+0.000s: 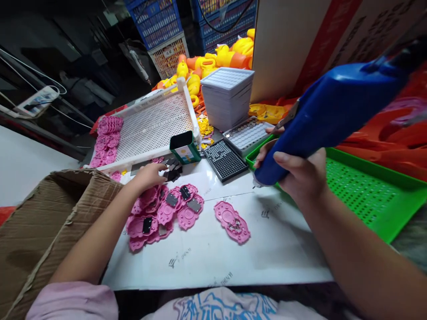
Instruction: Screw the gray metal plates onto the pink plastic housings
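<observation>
My right hand [305,173] grips a blue electric screwdriver [320,120], its tip slanting down over the right part of the table. At the far left, my left hand [151,175] reaches to a small pile of flat black pieces [173,170], its fingers drawn together at the near side. What lies between those fingertips is hidden. A single pink plastic part [232,222] with small metal pieces on it lies alone at mid-table. Below my left hand, several pink parts [188,213] are heaped, some bearing black or grey plates.
A green tin [185,149], a black tray of screws [226,160] and a white tray [247,135] stand behind. A white crate [150,124] holds pink parts. A green basket [363,191] is at right, a cardboard box [63,213] at left. Stacked white trays [227,98] rise behind.
</observation>
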Demonstrator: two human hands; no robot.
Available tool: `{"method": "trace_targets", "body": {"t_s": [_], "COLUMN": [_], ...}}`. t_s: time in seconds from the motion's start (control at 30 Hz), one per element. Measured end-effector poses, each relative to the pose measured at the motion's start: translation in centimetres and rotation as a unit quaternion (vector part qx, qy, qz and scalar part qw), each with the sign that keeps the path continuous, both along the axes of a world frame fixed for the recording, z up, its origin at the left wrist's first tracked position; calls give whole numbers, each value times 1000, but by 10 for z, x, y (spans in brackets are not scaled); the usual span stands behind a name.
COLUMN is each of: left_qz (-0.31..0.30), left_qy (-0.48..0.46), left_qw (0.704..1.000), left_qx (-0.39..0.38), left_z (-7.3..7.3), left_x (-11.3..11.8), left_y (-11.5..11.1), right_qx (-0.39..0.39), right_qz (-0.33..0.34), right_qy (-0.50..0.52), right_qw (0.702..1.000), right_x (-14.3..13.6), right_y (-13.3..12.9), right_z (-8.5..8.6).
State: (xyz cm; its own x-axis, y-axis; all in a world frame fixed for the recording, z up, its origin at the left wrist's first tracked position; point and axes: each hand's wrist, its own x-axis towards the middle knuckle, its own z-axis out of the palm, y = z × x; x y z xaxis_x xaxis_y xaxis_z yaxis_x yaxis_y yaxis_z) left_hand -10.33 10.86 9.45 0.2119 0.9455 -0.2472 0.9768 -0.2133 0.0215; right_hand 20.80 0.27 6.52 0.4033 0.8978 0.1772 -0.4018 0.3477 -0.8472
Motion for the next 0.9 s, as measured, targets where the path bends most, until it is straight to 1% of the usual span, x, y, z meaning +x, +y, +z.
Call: {"method": "trace_targets", "body": {"t_s": [0.1, 0.3, 0.4, 0.67, 0.8, 0.9], "left_qz": [0, -26, -24, 5, 15, 24], "left_qy": [24, 23, 10, -16, -24, -32], "left_qw": [1000, 999, 1000, 1000, 999, 998], "left_qx": [-16, -13, -4, 24, 36, 47], "left_z": [-7, -15, -16, -16, -12, -9], "left_x": [-7, -11, -14, -18, -19, -20], "left_y": [11, 19, 17, 11, 11, 11], "right_qx": [-2, 20, 36, 46, 47, 33], "right_qz": [5, 4, 6, 6, 7, 6], "right_qy": [-6, -29, -37, -59, -52, -48], "right_qw": [1000, 999, 999, 997, 998, 998], "right_x": [1, 2, 4, 4, 4, 5], "right_y": [0, 3, 5, 6, 7, 6], "right_z": [-2, -9, -10, -14, -13, -11]}}
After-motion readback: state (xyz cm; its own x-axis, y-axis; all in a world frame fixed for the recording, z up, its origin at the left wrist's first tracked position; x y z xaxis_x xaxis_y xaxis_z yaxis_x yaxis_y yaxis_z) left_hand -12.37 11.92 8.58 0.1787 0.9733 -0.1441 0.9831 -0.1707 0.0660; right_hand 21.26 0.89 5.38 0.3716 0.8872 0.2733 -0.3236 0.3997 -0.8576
